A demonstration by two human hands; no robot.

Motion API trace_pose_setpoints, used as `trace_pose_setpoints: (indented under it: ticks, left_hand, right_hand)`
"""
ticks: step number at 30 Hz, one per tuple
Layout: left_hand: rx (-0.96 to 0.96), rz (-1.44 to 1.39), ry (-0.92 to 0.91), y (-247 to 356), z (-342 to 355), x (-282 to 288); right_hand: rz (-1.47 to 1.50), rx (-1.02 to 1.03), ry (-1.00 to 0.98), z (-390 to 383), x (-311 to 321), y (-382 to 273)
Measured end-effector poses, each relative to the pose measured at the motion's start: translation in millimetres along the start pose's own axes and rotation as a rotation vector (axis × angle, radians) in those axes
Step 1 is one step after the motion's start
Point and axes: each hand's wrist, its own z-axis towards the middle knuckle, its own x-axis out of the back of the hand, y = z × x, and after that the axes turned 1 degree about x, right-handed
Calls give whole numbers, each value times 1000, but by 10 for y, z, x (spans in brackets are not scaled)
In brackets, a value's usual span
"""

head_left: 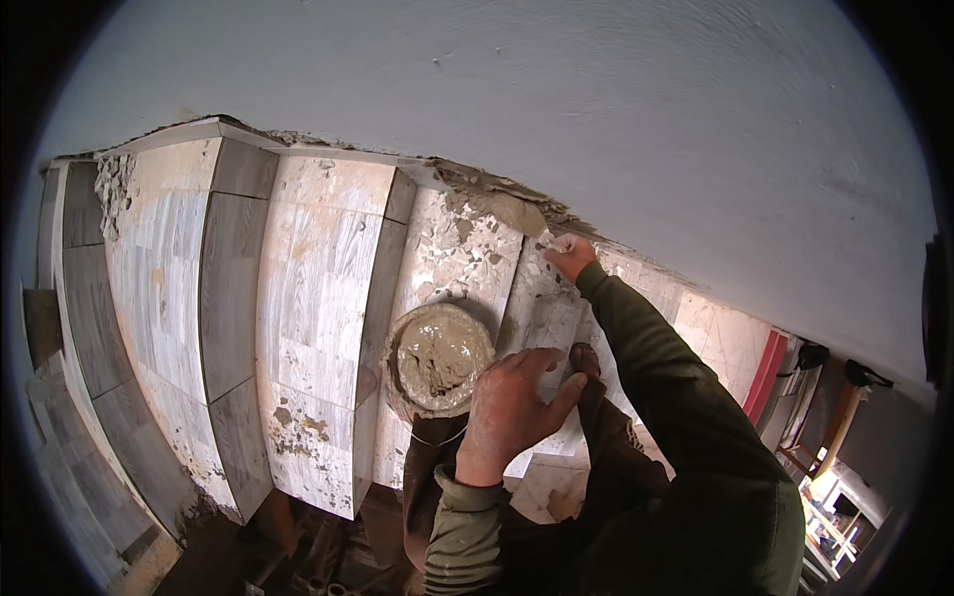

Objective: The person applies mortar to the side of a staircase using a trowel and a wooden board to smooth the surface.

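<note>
My left hand (512,407) hovers in the middle, just right of a round bucket (437,358) of wet grey-beige mortar, with its fingers curved and apart and nothing visible in them. My right hand (568,256) reaches to the foot of the pale wall (636,119), fingers closed at a crumbled strip of mortar (512,209); what they hold is too small to make out. Small broken pale chips (467,248) lie scattered on the step below that strip. The bucket stands on this step, its wire handle hanging down.
Tiled stairs with a wood pattern (318,298) run leftward, spotted with debris. My shod foot (586,360) is beneath my arms. Pale floor (720,333), a red strip (765,372) and timber pieces (835,437) appear at the right. Dark clutter lies below the stairs.
</note>
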Motion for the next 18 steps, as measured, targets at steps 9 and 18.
trace_pose_setpoints:
  ticks: [9, 18]
  left_hand:
    - [-23, -14, 42, 15, -3, 6]
    - [25, -46, 55, 70, -53, 62]
  right_hand:
    - [-77, -502, -227, 349, 410, -1218]
    - [87, -541, -270, 131, 871, -1326]
